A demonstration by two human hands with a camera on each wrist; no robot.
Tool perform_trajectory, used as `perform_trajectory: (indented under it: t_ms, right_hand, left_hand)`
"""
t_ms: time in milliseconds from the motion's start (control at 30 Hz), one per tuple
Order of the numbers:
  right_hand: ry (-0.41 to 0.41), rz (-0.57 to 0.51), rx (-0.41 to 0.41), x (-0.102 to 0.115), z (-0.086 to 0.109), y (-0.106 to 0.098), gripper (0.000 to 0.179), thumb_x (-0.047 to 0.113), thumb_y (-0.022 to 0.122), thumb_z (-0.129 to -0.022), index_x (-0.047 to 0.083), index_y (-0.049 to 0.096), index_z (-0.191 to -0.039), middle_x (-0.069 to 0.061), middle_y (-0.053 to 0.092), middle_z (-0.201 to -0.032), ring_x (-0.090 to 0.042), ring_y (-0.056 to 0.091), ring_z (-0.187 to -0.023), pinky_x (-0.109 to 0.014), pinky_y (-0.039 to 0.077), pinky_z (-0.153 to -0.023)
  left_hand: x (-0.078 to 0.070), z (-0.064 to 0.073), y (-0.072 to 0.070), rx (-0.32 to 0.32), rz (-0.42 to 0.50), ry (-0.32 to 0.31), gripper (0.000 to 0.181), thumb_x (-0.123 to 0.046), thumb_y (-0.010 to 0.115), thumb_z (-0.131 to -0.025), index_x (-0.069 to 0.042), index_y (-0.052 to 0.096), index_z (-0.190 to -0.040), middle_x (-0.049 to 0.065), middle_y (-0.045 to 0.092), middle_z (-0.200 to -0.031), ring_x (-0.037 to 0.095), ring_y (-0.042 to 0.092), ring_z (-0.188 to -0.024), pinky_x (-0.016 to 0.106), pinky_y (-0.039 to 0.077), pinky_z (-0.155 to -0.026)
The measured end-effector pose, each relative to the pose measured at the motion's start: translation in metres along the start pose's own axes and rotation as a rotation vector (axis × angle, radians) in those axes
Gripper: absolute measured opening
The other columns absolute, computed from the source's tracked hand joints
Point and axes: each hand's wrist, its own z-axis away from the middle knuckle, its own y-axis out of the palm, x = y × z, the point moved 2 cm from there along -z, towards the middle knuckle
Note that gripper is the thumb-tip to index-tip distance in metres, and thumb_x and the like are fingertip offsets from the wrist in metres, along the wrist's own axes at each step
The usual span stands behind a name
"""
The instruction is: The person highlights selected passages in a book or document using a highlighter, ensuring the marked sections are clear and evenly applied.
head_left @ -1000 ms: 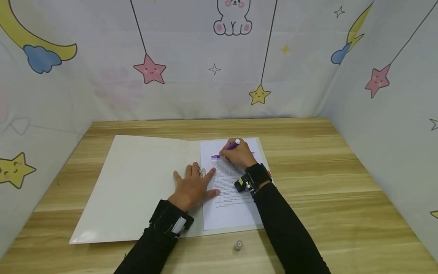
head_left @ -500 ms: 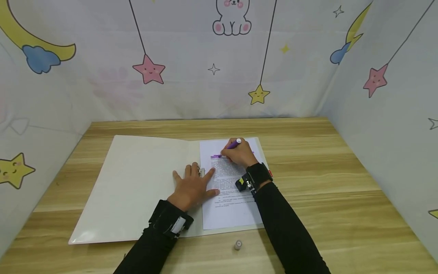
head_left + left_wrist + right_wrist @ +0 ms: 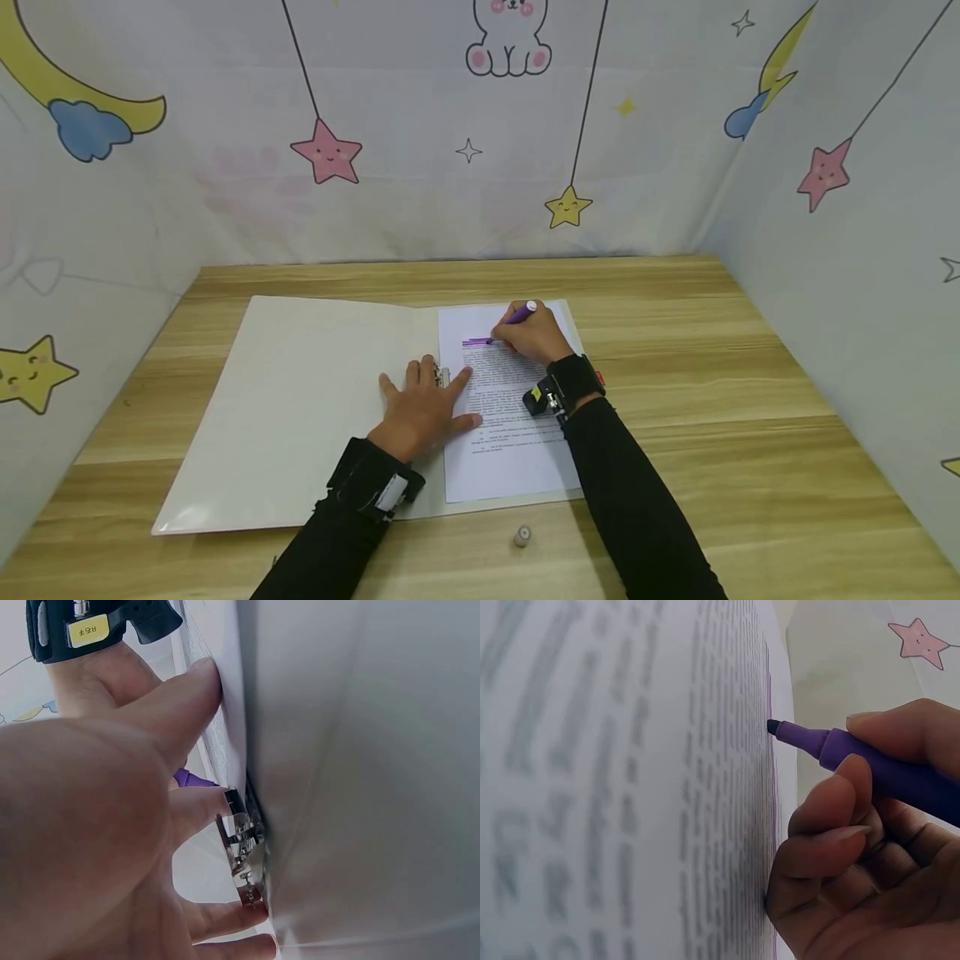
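Observation:
My right hand pinches a purple highlighter, its dark tip right at the top lines of a printed sheet. Purple strokes run along those lines. The sheet lies on the right side of an opened white folder. My left hand rests with fingers spread across the folder's middle, thumb and index finger on the sheet's left edge. Beside its fingers is the folder's metal clip, partly hidden by the hand in the head view.
A small grey cap stands on the wooden table in front of the folder. Behind the table hangs a white backdrop printed with stars and a moon. Both wrists wear black straps, the right one overlapping the sheet's right side.
My right hand has moved slightly to the right along the top lines, with the highlighter in it. The left hand stays in place on the folder and sheet.

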Motion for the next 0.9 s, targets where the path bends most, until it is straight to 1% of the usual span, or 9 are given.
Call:
perform_trajectory:
  t_ms: [267, 400, 600, 800, 900]
  right_hand:
    - [0.009, -0.043, -0.003, -0.005, -0.001, -0.006, 0.015, 0.010, 0.076, -0.081, 0.007, 0.062, -0.074, -0.016, 0.061, -0.064, -0.016, 0.048, -0.051, -0.030, 0.035, -0.052]
    - [0.019, -0.029, -0.003, -0.006, 0.000, -0.007, 0.016, 0.011, 0.075, -0.081, 0.007, 0.062, -0.074, -0.014, 0.061, -0.064, -0.016, 0.048, -0.052, -0.030, 0.036, -0.053]
    - [0.033, -0.018, -0.014, -0.007, 0.001, -0.010, 0.016, 0.010, 0.076, -0.081, 0.007, 0.061, -0.074, -0.006, 0.058, -0.059, -0.016, 0.048, -0.053, -0.030, 0.035, -0.053]
    - [0.028, 0.010, -0.008, -0.006, -0.004, -0.010, 0.018, 0.013, 0.076, -0.081, 0.009, 0.061, -0.073, -0.006, 0.058, -0.059, -0.015, 0.048, -0.054, -0.029, 0.035, -0.053]
    - [0.045, 0.009, -0.018, -0.006, -0.005, -0.012, 0.018, 0.013, 0.077, -0.080, 0.009, 0.061, -0.073, -0.005, 0.058, -0.060, -0.016, 0.048, -0.054, -0.030, 0.035, -0.053]
  left_hand:
    - [-0.001, -0.002, 0.001, 0.002, -0.008, 0.009, 0.077, -0.068, 0.057, -0.091, -0.030, 0.039, -0.156, 0.029, 0.033, -0.144, 0.046, 0.032, -0.132, 0.079, 0.023, -0.099]
    - [-0.002, -0.002, 0.002, 0.004, 0.006, 0.008, 0.077, -0.067, 0.058, -0.091, -0.030, 0.039, -0.156, 0.029, 0.033, -0.145, 0.046, 0.032, -0.133, 0.079, 0.022, -0.099]
    - [-0.003, -0.002, 0.002, -0.001, 0.010, 0.015, 0.077, -0.066, 0.059, -0.091, -0.029, 0.040, -0.156, 0.029, 0.033, -0.145, 0.047, 0.032, -0.132, 0.080, 0.022, -0.099]
    - [0.000, -0.001, 0.000, -0.002, 0.007, 0.006, 0.078, -0.067, 0.059, -0.091, -0.029, 0.039, -0.156, 0.029, 0.033, -0.144, 0.047, 0.032, -0.132, 0.079, 0.022, -0.099]
    - [0.000, -0.001, 0.000, -0.006, 0.009, 0.006, 0.079, -0.067, 0.059, -0.090, -0.029, 0.039, -0.156, 0.029, 0.033, -0.144, 0.047, 0.032, -0.132, 0.080, 0.022, -0.099]
